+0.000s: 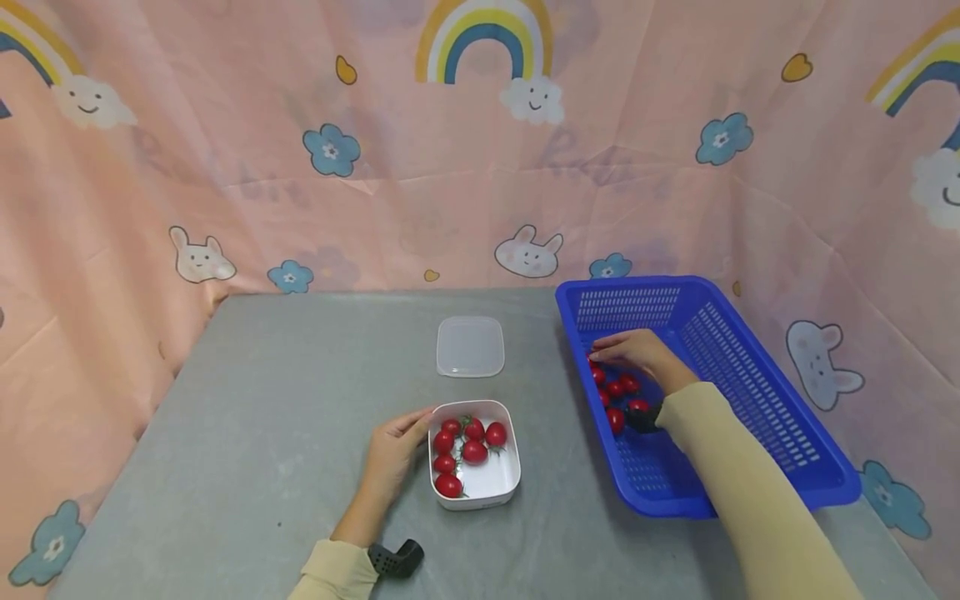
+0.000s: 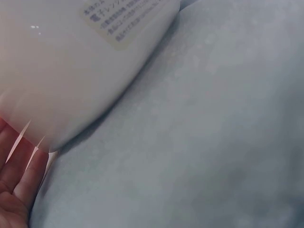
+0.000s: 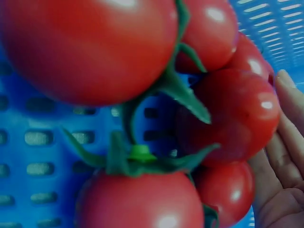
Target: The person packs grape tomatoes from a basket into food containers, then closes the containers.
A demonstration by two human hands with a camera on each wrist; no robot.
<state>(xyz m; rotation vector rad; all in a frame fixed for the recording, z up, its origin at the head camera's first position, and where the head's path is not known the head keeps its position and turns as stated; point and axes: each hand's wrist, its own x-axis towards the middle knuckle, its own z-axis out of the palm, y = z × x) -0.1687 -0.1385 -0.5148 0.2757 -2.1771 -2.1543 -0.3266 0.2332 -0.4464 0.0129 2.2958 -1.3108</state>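
My left hand [image 1: 393,454] touches the left side of a square white container [image 1: 491,487], its fingers reaching the far left corner. In the left wrist view, straight fingers [image 2: 29,173] lie along the container's outer wall [image 2: 71,80]. Several red cherry tomatoes [image 1: 474,452] with green stems sit inside it. My right hand [image 1: 645,354] reaches into a blue basket [image 1: 780,392], fingertips at the cherry tomatoes [image 1: 628,383] along its left side. In the right wrist view, extended fingers [image 3: 289,137] lie beside a cluster of tomatoes [image 3: 232,114]; the thumb is hidden there.
A translucent square lid [image 1: 470,347] lies flat on the grey table [image 1: 300,400] beyond the container. The basket has tall slotted walls and stands on the table's right side. A pink patterned cloth [image 1: 420,192] hangs behind the table and at both sides.
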